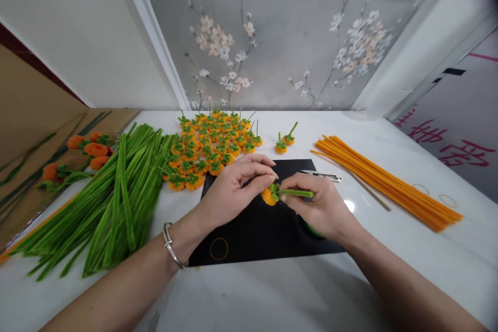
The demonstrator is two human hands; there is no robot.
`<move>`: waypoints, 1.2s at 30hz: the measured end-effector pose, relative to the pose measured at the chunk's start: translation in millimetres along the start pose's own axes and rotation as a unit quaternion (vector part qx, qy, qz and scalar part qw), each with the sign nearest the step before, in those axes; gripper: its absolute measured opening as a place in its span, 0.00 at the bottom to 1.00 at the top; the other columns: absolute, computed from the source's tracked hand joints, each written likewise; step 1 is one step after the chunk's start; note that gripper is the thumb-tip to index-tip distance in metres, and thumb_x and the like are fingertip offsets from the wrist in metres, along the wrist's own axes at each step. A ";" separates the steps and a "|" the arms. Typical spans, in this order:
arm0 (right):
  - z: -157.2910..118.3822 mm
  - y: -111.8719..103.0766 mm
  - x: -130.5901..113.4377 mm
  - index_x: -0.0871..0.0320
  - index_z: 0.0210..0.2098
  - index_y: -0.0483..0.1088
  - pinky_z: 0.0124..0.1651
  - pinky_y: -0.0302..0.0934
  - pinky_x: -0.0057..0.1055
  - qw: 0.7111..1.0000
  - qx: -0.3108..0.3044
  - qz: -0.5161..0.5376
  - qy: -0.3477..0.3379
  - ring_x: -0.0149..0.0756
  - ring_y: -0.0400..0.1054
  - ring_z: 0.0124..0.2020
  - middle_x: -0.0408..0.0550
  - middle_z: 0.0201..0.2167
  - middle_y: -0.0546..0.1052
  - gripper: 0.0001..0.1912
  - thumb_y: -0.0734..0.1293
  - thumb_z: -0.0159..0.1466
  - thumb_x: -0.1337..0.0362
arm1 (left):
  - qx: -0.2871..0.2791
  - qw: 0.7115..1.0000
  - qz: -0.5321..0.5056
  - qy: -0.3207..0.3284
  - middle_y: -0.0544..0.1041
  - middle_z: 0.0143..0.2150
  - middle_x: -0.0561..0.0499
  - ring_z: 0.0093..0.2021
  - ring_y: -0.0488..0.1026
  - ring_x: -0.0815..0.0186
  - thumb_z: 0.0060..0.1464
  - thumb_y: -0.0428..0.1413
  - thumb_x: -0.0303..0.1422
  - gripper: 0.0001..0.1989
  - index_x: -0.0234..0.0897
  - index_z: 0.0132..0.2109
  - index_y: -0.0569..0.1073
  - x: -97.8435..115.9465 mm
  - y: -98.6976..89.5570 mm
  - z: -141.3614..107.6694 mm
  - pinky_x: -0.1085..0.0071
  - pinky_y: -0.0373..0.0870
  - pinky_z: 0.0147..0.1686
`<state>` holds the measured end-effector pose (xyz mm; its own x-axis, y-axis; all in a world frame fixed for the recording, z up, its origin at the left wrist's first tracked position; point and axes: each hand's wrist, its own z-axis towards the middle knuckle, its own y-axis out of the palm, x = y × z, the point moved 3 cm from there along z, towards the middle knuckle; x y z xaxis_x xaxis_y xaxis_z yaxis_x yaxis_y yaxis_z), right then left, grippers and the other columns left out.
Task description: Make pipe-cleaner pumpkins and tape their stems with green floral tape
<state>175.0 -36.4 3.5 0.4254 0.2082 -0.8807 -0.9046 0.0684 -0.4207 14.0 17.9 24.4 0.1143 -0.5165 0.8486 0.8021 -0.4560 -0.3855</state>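
Note:
Over a black mat (249, 238), both hands meet at a small orange pipe-cleaner flower (268, 196) with green leaves and a green stem pointing right. My left hand (237, 187), wearing a silver bangle, has its thumb and fingers closed on the flower's side. My right hand (319, 199) pinches the green stem (298, 193) close to the leaves. Part of the flower is hidden behind the left fingertips. Just beyond the right hand lie small thread snips (327, 176). A dark round object with a green edge (314, 231) is mostly hidden under that hand.
Many similar flowers (210, 140) crowd the table behind my left hand, with two more flowers (282, 144) apart. Green pipe cleaners (120, 202) lie left, orange ones (389, 181) right beside a thin stick (369, 192). Larger orange flowers (95, 150) rest on cardboard. A panelled wall (272, 36) stands behind.

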 end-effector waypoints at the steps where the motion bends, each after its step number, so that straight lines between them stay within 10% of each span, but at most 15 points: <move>1: -0.4 0.5 -1.3 0.57 0.29 0.74 0.29 0.59 0.27 0.999 -0.002 -0.025 -0.020 0.32 0.67 0.26 0.43 0.25 0.75 0.06 0.65 0.55 0.71 | -0.021 0.999 -0.028 -0.036 0.74 0.44 0.46 0.44 0.73 0.64 0.54 0.56 0.29 0.04 0.35 0.36 0.76 -1.8 1.5 2.2 0.68 0.71 0.44; 5: -1.5 5.3 -2.4 0.56 0.29 0.74 0.29 0.59 0.27 0.997 -0.011 -0.062 -0.032 0.32 0.68 0.26 0.43 0.25 0.75 0.07 0.64 0.56 0.71 | -0.116 0.977 -0.114 -0.138 0.75 0.36 0.49 0.36 0.74 0.67 0.48 0.60 0.25 0.07 0.33 0.38 0.73 -9.0 10.4 2.4 0.69 0.72 0.38; 25: 3.6 10.8 8.9 0.58 0.26 0.68 0.24 0.56 0.25 0.982 -0.080 0.100 0.140 0.27 0.60 0.19 0.38 0.20 0.69 0.07 0.65 0.58 0.63 | -0.046 0.985 0.166 0.020 0.67 0.47 0.44 0.44 0.70 0.64 0.59 0.45 0.23 0.10 0.34 0.34 0.70 -8.2 22.3 -10.1 0.67 0.69 0.43; 36: 3.7 9.9 4.9 0.60 0.26 0.67 0.25 0.55 0.25 0.975 -0.083 0.156 0.134 0.24 0.59 0.20 0.38 0.20 0.67 0.06 0.65 0.58 0.64 | -0.066 0.992 0.032 -0.099 0.70 0.39 0.49 0.36 0.68 0.68 0.61 0.45 0.30 0.11 0.35 0.32 0.67 -16.4 26.1 -11.7 0.71 0.66 0.35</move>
<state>168.0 -31.1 -4.2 0.1428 -0.0697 -0.9873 -0.9836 -0.1211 -0.1337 26.3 6.0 -3.8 0.2860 -0.4015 0.8701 0.7068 -0.5247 -0.4745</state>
